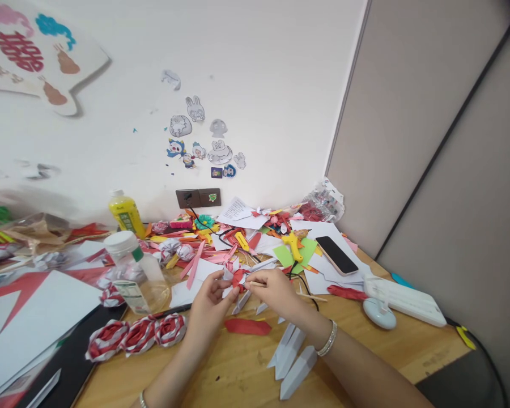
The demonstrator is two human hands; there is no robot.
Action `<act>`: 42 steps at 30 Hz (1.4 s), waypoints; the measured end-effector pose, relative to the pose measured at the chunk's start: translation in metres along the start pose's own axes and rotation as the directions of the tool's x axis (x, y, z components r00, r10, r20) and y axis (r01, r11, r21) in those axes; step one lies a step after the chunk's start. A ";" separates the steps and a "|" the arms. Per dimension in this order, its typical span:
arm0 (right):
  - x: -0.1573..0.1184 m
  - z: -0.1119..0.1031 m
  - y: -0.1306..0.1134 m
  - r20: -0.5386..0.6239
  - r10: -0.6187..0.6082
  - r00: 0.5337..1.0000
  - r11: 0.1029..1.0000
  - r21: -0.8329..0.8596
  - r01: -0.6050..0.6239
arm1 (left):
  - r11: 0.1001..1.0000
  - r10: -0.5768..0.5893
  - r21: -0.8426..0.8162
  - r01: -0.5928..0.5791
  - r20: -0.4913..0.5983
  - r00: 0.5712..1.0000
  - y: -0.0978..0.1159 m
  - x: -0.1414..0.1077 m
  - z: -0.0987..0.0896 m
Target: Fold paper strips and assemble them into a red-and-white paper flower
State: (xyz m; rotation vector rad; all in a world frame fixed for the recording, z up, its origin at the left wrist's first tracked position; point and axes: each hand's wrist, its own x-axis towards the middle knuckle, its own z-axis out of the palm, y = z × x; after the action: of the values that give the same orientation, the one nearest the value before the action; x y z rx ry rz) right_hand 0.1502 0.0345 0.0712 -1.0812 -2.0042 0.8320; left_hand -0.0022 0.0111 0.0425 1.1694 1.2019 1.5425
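Note:
Between my two hands is a small red and white folded paper piece (238,277). My left hand (216,296) grips its left side with fingers curled and thumb pressed to it. My right hand (270,286) is closed on a thin wooden stick (255,284), whose tip reaches the paper piece. Below my hands a flat red paper strip (247,326) lies on the wooden table (221,374). Several folded white strips (297,362) lie below my right wrist. Three red and white paper rosettes (138,335) sit in a row left of my left forearm.
A clear plastic jar (130,277) and a yellow bottle (127,214) stand at the left. Behind my hands are paper scraps, a yellow glue gun (294,245) and a black phone (336,255). A white power strip (408,300) and a mouse (379,313) lie right.

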 end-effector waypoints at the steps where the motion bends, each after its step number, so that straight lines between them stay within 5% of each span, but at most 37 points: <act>1: 0.000 0.002 0.002 -0.014 0.019 1.000 1.000 0.024 -0.018 | 1.000 0.003 -0.001 -0.003 0.000 1.000 -0.001 0.000 0.000; 6: 0.000 0.008 0.007 -0.069 0.058 0.996 0.997 0.055 -0.054 | 1.000 0.019 -0.005 -0.019 0.007 1.000 -0.006 0.001 -0.001; 13: 0.000 0.001 0.004 0.040 -0.023 0.999 0.999 0.048 0.021 | 1.000 -0.012 -0.019 0.011 -0.010 1.000 -0.003 0.002 0.000; 30: 0.001 0.011 0.011 -0.029 0.117 0.993 0.985 0.129 -0.113 | 0.998 0.041 0.040 -0.040 -0.028 0.999 -0.003 0.000 0.001; 35: 0.001 0.003 0.007 0.061 0.046 0.997 0.987 0.153 -0.055 | 1.000 0.004 -0.006 -0.004 -0.018 1.000 -0.001 0.001 0.001; 42: 0.002 0.004 0.005 0.024 0.061 0.998 0.991 0.118 -0.063 | 0.999 0.036 0.014 -0.036 -0.017 0.999 -0.001 0.000 0.001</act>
State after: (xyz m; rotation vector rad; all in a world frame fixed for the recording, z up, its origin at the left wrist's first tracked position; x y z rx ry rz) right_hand 0.1481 0.0373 0.0654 -1.0748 -1.9200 0.9859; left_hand -0.0008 0.0113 0.0415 1.1952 1.2107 1.5757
